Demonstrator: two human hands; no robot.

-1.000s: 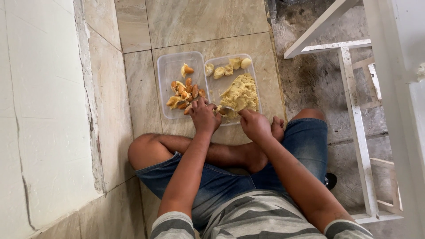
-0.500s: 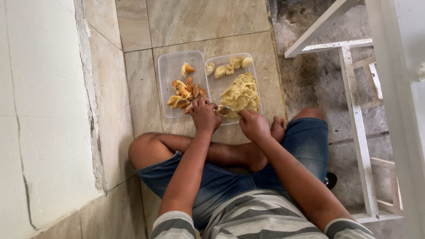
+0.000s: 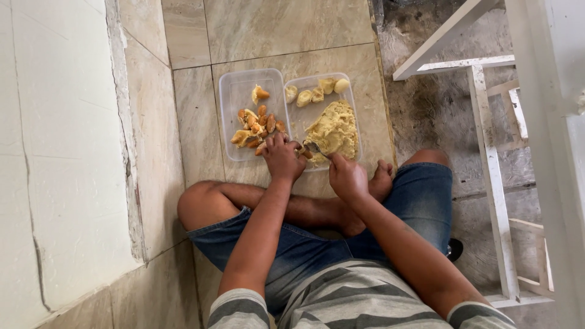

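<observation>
Two clear plastic tubs stand side by side on the tiled floor in front of my crossed legs. The left tub (image 3: pixel 228 91) holds several orange-brown pieces (image 3: pixel 256 125). The right tub (image 3: pixel 358 116) holds a heap of yellow mashed pulp (image 3: pixel 334 128), with a few pale whole lumps (image 3: pixel 317 91) at its far end. My left hand (image 3: pixel 282 159) rests at the tubs' near edge, fingers closed around a brown piece. My right hand (image 3: pixel 347 178) grips a metal spoon (image 3: pixel 314 148), whose tip lies at the near edge of the pulp.
A pale tiled wall and a raised step run along the left. To the right, the tiles end at rough grey concrete (image 3: pixel 426 116). A white metal frame (image 3: pixel 487 140) stands there, close to my right knee.
</observation>
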